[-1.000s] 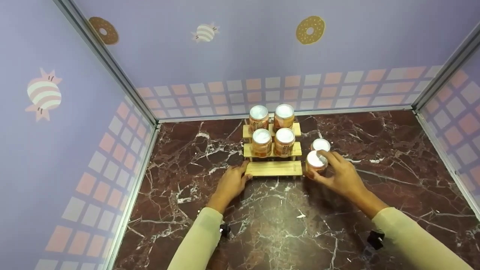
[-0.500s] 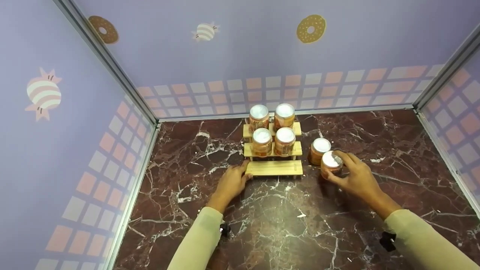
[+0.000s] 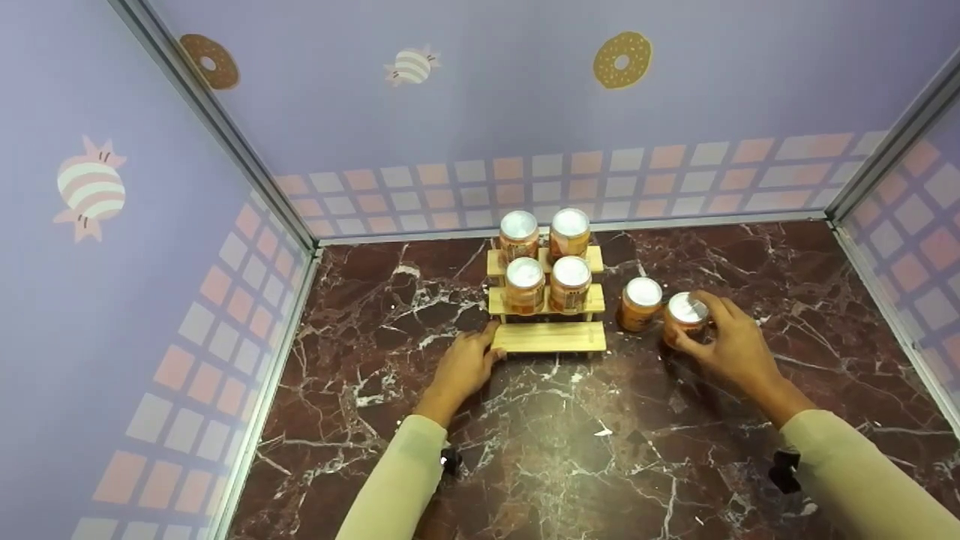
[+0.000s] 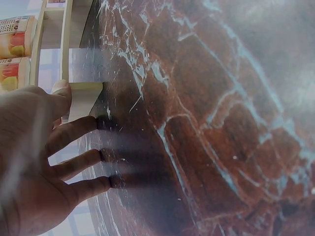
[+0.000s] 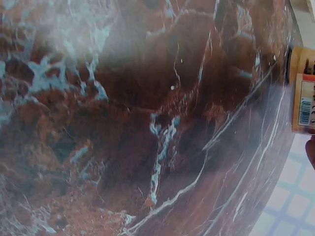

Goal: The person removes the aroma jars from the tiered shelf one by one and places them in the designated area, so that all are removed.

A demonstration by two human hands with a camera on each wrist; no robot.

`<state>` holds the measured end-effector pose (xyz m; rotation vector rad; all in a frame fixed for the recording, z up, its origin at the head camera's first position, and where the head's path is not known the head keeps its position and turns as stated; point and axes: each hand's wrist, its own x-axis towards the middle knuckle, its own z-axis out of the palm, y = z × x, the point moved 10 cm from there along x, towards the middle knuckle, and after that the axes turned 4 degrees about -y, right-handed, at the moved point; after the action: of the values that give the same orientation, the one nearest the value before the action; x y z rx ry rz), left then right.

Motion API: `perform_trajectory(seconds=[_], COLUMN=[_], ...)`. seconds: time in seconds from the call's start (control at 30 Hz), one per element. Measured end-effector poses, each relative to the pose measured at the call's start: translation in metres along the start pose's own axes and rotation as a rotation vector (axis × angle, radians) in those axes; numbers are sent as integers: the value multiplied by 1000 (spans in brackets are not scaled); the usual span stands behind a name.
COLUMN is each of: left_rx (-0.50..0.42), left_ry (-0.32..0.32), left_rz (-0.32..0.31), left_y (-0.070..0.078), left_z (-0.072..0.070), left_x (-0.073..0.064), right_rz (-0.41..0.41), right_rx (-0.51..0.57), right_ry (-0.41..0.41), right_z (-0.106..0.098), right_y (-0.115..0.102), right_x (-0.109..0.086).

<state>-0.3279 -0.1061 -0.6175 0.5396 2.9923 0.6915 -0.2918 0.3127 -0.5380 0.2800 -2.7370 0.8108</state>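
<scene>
Collision likeliest for the white-topped, orange-labelled cylindrical jar [image 3: 681, 318] pinched in the right-hand grip [image 3: 735, 349], just beside a matching neighbouring jar [image 3: 640, 306] on the dark-red, white-veined desk [image 3: 555, 435], right of the pale wooden three-step rack [image 3: 551, 337]. Likely cause: sideways drift. From a shove by the left-hand grip [image 3: 460, 367], pinching the rack's lowest step, possible toppling of four shelved jars [image 3: 569, 291].

1 jar [image 5: 303, 101] is cut off — right wrist view's edge.

Back wall [image 3: 510, 105]: lilac, bears two doughnuts [image 3: 637, 51], one striped sweet [image 3: 412, 66], pink-and-white checks [image 3: 508, 168]. Left wall [image 3: 45, 300] and right wall [image 3: 926, 255]: likewise checked. Metal corner strips [image 3: 217, 120]: two, grey. Marbled surface [image 3: 750, 262]: dark red-brown, white-veined, carries glare [image 3: 559, 480].
</scene>
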Motion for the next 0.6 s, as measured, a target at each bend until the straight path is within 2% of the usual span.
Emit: perform_trajectory(seconds=[0.03, 0.23, 0.37, 0.43, 0.53, 0.6], left_rx=[10, -7, -6, 25, 40, 39], left_ry=[11, -15, -12, 10, 17, 15], left_rz=[5, 4, -1, 4, 2, 2], left_y=[1, 22, 17, 6, -4, -3], left_z=[-1, -21, -17, -5, 5, 4], left_x=[-1, -9, -7, -2, 1, 1], right_rz=[7, 16, 6, 6, 18, 25], right_rx=[-2, 5, 18, 22, 33, 36], right_ry=[2, 31, 42, 42, 38, 39], right_z=[-1, -2, 0, 2, 5, 7], right_y=[2, 11, 13, 13, 15, 16], right_x=[1, 10, 16, 19, 22, 24])
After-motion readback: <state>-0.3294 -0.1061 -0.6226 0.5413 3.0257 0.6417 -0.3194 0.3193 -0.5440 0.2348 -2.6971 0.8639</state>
